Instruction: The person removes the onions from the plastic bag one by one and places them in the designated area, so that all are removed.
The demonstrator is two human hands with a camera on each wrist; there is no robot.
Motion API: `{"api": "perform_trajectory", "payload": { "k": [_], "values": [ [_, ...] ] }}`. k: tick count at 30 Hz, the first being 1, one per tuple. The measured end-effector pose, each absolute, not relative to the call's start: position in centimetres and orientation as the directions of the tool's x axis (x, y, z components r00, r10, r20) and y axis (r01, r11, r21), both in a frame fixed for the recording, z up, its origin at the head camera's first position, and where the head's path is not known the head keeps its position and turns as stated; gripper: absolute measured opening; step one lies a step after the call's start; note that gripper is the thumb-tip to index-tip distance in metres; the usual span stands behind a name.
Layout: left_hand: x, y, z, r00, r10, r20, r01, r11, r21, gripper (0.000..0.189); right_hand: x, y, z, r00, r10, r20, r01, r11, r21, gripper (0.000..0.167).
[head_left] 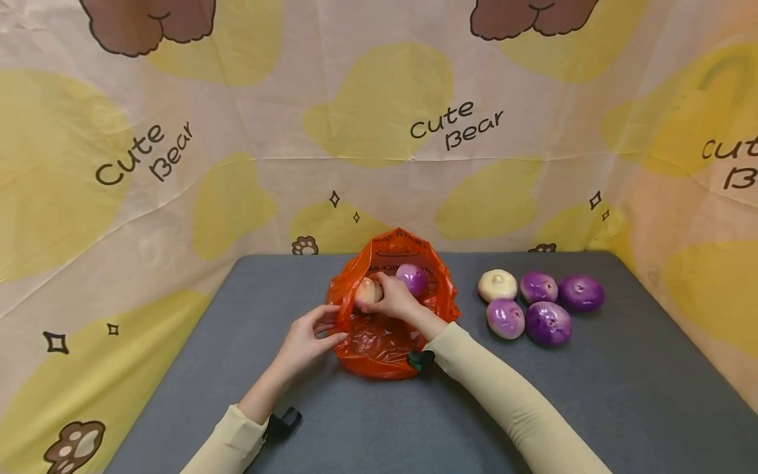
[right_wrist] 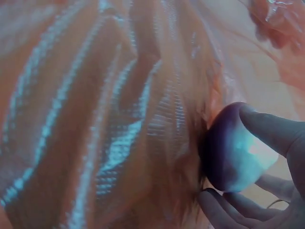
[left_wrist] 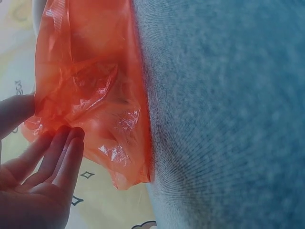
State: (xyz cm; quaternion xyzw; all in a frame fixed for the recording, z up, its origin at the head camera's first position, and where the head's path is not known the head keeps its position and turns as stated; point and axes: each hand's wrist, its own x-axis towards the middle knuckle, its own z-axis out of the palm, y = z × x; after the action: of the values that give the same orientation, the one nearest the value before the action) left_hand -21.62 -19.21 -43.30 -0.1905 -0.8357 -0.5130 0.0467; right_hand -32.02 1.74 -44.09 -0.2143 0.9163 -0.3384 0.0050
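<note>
An orange-red plastic bag (head_left: 379, 370) lay near the middle of the worktop's (head_left: 266, 283) far edge, its mouth toward the person. Inside it, the right hand (head_left: 399, 299) gripped a pale, turnip-like vegetable (head_left: 365, 293) between thumb and fingers; a glossy purple vegetable (head_left: 412, 279) sat in the bag just beyond that hand. The left hand (head_left: 304, 339), fingers loosely extended, touched the bag's left side. Toward the worktop's far right corner lay one cream vegetable (head_left: 497, 286) and four purple vegetables (head_left: 549, 323). The step in hand appeared to be moving vegetables between bag and worktop, though which way could not be told. The next move seemed to call for a steadied rim and a sure grasp until the pale one was set down or lifted clear. Folds hid the bag's depths, so its contents could not be counted; the right wrist view was dim, the held piece looking partly purple there.
</note>
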Motion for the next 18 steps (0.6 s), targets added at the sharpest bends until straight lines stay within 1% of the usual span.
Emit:
{"api": "perform_trajectory", "payload": {
  "k": [6, 12, 18],
  "values": [
    [-20.5, -18.6, -41.5, -0.931, 0.266, 0.251, 0.343, 0.393, 0.854, 0.044, -32.0, 1.4, -44.4, -0.915, -0.384, 0.127, -0.377, 0.695, -0.612, 0.081],
    [-21.7, -19.3, -43.5, -0.935, 0.255, 0.246, 0.337, 0.426, 0.839, 0.046, -32.1, 1.1, -44.7, -0.920, -0.379, 0.101, -0.357, 0.705, -0.613, 0.083],
    [-22.0, -19.4, -43.9, -0.929, 0.257, 0.265, 0.355, 0.424, 0.833, 0.047, -32.3, 0.9, -44.9, -0.915, -0.388, 0.114, -0.373, 0.702, -0.607, 0.082]
  ]
}}
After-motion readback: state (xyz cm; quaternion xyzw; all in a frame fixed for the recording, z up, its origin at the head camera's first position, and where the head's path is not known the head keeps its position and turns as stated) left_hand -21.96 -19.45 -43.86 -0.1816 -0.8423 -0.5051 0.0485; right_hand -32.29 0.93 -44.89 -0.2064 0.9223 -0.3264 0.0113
